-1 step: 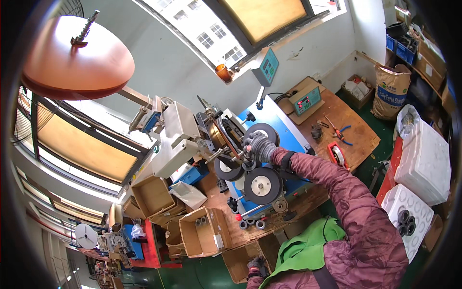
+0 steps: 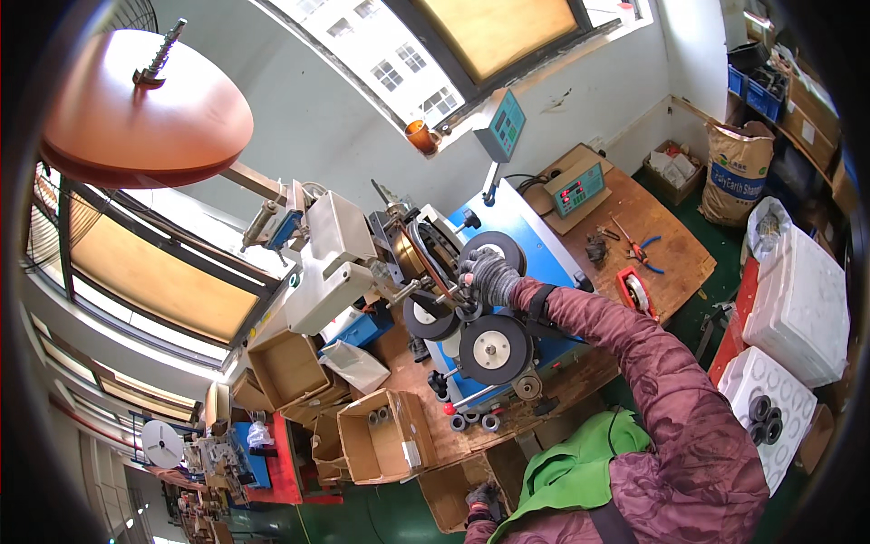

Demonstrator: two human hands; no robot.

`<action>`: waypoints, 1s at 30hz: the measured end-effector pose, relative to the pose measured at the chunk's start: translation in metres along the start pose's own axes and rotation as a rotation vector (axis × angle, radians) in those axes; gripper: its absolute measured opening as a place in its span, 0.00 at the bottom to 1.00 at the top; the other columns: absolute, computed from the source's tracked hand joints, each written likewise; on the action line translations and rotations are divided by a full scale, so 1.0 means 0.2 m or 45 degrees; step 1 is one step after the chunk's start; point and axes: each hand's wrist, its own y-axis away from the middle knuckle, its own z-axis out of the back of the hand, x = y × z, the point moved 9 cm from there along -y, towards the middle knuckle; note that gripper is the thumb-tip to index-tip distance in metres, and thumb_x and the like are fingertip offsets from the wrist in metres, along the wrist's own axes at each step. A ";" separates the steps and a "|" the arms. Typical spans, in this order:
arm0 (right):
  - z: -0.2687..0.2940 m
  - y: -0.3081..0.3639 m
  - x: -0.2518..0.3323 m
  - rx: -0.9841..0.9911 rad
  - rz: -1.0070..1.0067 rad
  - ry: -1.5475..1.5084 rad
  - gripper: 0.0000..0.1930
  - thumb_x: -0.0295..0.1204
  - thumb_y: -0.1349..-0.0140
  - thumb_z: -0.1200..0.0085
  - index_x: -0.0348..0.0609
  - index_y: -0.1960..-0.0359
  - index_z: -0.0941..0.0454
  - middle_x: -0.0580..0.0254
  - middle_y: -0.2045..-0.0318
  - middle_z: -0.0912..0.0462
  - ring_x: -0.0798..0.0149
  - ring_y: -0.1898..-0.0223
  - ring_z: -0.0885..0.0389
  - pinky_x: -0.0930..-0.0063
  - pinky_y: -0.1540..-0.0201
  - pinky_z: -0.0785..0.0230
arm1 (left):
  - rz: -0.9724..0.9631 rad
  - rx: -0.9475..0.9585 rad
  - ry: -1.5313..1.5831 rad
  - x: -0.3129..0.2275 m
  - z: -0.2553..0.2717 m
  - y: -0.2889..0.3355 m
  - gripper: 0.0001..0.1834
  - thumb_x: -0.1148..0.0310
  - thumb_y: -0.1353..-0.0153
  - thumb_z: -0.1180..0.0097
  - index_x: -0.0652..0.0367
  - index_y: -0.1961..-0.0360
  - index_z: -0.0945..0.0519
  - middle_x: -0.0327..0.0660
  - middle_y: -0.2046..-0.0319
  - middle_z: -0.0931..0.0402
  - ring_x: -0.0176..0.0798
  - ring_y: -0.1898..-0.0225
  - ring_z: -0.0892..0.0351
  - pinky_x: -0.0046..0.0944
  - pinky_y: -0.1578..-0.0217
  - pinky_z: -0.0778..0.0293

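My right hand (image 2: 494,278), in a grey glove, reaches to the winding machine, its fingers bent inward at the metal ring head (image 2: 415,254). What they pinch is too small to make out. Around it sit black rubber-rimmed rollers; the nearest big roller (image 2: 496,350) has a pale metal hub, and another roller (image 2: 497,247) lies partly behind my hand. Low in the view, my left hand (image 2: 483,498), also gloved, is curled beside an open cardboard box (image 2: 444,494). Anything in its fingers is hidden.
Right of the blue machine base (image 2: 535,240), a control box (image 2: 577,190) and blue-handled pliers (image 2: 644,253) lie on the wooden table (image 2: 675,258). A cardboard box (image 2: 358,444) holds a few grey rings. More dark rings (image 2: 490,422) stand at the table edge. White foam boxes (image 2: 797,304) are at right.
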 end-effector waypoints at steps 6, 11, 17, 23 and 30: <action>0.02 0.00 0.01 0.014 -0.015 0.005 0.11 0.35 0.53 0.48 0.46 0.68 0.21 0.60 0.62 0.25 0.57 0.55 0.29 0.63 0.53 0.37 | 0.003 -0.032 -0.119 0.01 -0.02 0.08 0.17 0.67 0.42 0.54 0.65 0.53 0.34 0.52 0.53 0.30 0.59 0.51 0.31 0.59 0.52 0.33; 0.00 -0.01 0.01 -0.049 0.040 0.021 0.11 0.34 0.54 0.49 0.46 0.69 0.21 0.60 0.62 0.25 0.57 0.55 0.29 0.63 0.54 0.37 | -0.021 0.035 -0.211 0.03 -0.08 0.13 0.16 0.68 0.42 0.56 0.64 0.54 0.33 0.52 0.53 0.31 0.60 0.50 0.32 0.60 0.51 0.34; 0.00 0.00 -0.01 -0.037 0.005 -0.001 0.11 0.34 0.55 0.49 0.46 0.69 0.21 0.60 0.63 0.25 0.57 0.56 0.30 0.63 0.54 0.37 | -0.075 -0.081 -0.142 0.02 -0.14 0.19 0.14 0.72 0.45 0.52 0.66 0.57 0.32 0.54 0.58 0.29 0.61 0.54 0.30 0.63 0.53 0.33; 0.00 -0.02 0.05 -0.051 0.054 0.034 0.12 0.35 0.55 0.49 0.46 0.69 0.21 0.60 0.63 0.24 0.57 0.55 0.30 0.63 0.54 0.38 | -0.051 -0.034 -0.200 0.06 -0.05 0.08 0.14 0.68 0.45 0.47 0.63 0.60 0.30 0.51 0.65 0.26 0.60 0.64 0.25 0.62 0.63 0.27; 0.01 0.01 0.02 -0.071 0.020 0.060 0.12 0.36 0.53 0.51 0.46 0.69 0.21 0.59 0.63 0.24 0.57 0.54 0.29 0.63 0.53 0.40 | -0.027 -0.117 -0.264 0.09 -0.08 0.13 0.13 0.66 0.46 0.45 0.64 0.63 0.28 0.48 0.70 0.24 0.53 0.70 0.22 0.52 0.72 0.23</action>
